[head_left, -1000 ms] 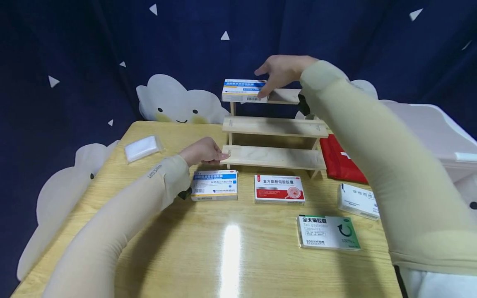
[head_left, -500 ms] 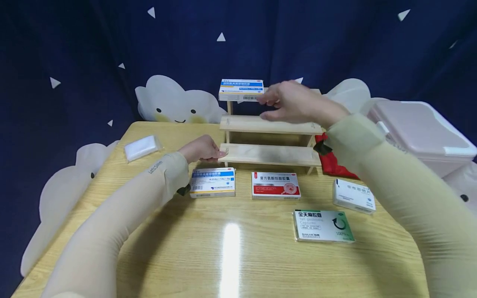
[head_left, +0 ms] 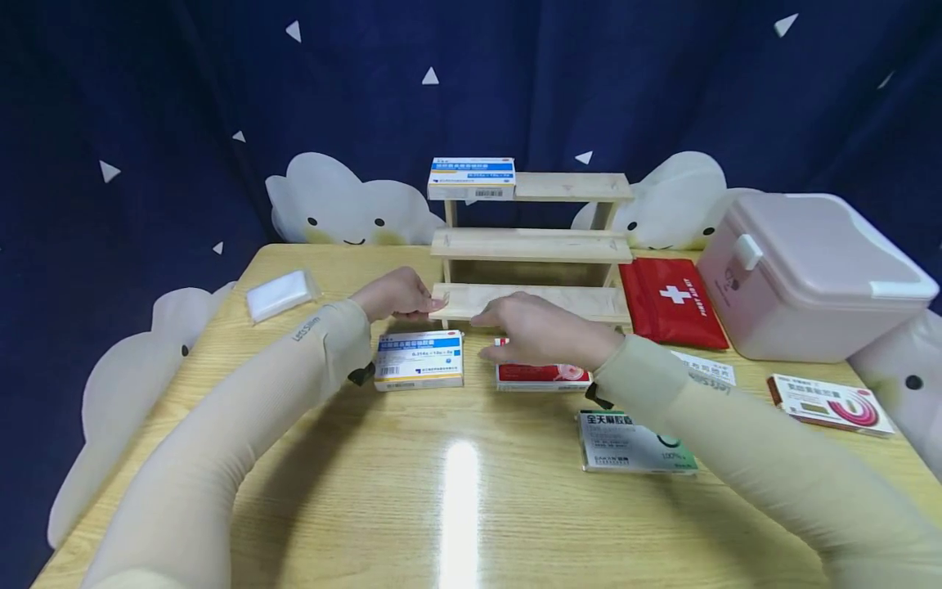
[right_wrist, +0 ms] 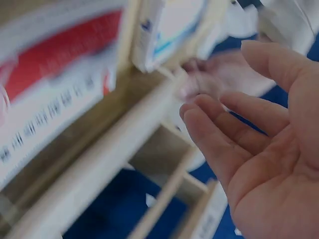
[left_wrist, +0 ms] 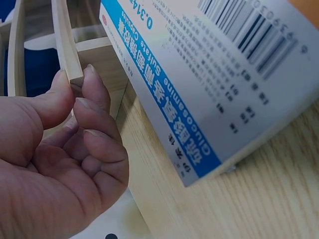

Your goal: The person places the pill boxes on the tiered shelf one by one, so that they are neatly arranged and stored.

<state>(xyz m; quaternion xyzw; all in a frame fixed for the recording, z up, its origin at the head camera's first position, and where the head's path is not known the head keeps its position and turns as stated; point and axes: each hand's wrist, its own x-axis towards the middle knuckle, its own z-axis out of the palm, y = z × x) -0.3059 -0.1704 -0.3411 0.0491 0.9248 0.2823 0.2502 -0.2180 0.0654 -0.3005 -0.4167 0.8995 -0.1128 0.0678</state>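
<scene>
Wooden rack (head_left: 530, 245) in its pinch, the left hand (head_left: 397, 293) should steady it. The right hand (head_left: 548, 331), loose and holding nothing, is near the red box (head_left: 530, 375) on the table (head_left: 353, 491), best lifted by its edges.

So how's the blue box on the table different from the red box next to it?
The blue box has a blue band and a thin orange-yellow stripe on white; the red box has a wide red part on white. The blue box's face shows a barcode; none shows on the visible part of the red box. In the head view, the right grip partly covers the red box, but not the blue box. Both lie flat on the table.
</scene>
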